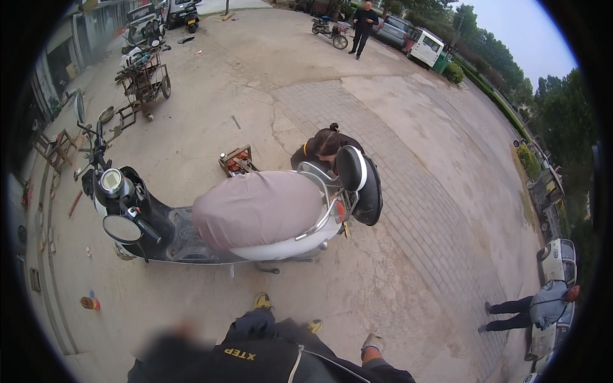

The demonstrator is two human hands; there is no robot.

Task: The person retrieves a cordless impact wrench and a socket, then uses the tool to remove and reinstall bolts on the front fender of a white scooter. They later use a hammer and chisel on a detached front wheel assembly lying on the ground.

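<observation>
My right hand [371, 345], in a pale glove, hangs at the lower edge beside my dark trousers; its fingers are too small to read. At lower left, a smeared skin-toned patch [186, 330] may be my left hand. In front of me stands a white and black scooter [294, 249] with a mauve seat cover [255, 207], round mirrors and a black rear box [361, 185]. Behind its rear, a co-worker [322, 143] crouches, head bent low, hands hidden. A small wooden crate of orange-red items [239, 159] sits on the ground past the seat.
A loaded cart [143, 83], a wooden stool [54, 148] and a bottle [93, 302] are at left. A standing person [363, 29] is near a parked motorbike at the back; another person [546, 305] stands by white cars at lower right. Brick paving [421, 223] runs along the right.
</observation>
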